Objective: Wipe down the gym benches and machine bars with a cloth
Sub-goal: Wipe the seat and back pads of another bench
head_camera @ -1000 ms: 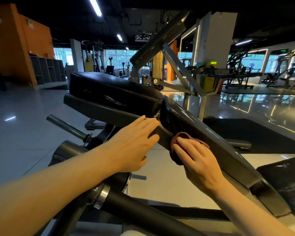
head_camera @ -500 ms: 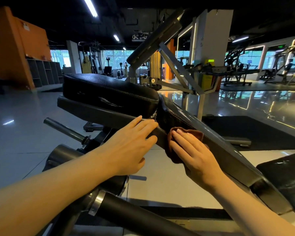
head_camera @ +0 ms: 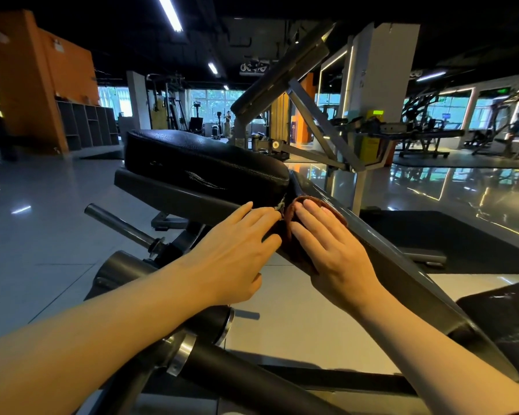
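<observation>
Right hand flat, fingers straight, pressing brown cloth onto the sloped grey frame bar. Cloth sits under its fingers, right at the black bench pad end. Left hand just beside, fingers extended, resting on the pad's support rail, holding nothing.

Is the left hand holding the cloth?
No, the brown cloth lies under the flat right hand on the slanted frame bar; the left hand rests bare beside it.
</observation>
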The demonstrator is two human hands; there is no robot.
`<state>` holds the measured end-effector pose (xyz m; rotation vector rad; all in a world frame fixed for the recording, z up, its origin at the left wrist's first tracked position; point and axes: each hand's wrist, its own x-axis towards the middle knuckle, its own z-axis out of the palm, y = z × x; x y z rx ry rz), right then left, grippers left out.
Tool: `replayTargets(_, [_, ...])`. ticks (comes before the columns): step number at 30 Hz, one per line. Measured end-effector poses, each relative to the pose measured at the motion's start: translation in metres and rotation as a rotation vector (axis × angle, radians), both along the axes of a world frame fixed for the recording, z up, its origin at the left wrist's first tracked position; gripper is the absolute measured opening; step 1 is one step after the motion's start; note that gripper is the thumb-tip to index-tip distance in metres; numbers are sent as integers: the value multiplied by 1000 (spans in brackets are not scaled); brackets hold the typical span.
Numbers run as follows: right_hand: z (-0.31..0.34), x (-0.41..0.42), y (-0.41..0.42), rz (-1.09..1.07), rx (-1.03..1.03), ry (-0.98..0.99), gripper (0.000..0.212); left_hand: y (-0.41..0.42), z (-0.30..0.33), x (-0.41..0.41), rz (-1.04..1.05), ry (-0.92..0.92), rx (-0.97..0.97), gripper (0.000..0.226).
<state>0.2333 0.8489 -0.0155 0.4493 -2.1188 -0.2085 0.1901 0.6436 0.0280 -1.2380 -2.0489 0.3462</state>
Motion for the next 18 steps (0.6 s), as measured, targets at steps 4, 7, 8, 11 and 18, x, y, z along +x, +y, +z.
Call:
replayTargets(4, [-2, 5, 3, -24, 23, -58, 66, -2, -2, 4, 2, -11, -17, 50])
replayTargets(7, [-15, 13, 6, -4, 79, -111, 73, -4, 3, 8, 4, -23, -26, 46])
replayTargets(8, [-20, 16, 7, 7, 128, -115, 75, -3, 2, 8, 3, -30, -28, 45])
replayTargets(11, [-25, 19, 8, 67, 208, -8, 62, -2, 1, 6, -4, -42, 3, 49])
replayTargets(18, [5, -7, -9, -9, 24, 10, 63, -1, 2, 4, 17, -52, -5, 49])
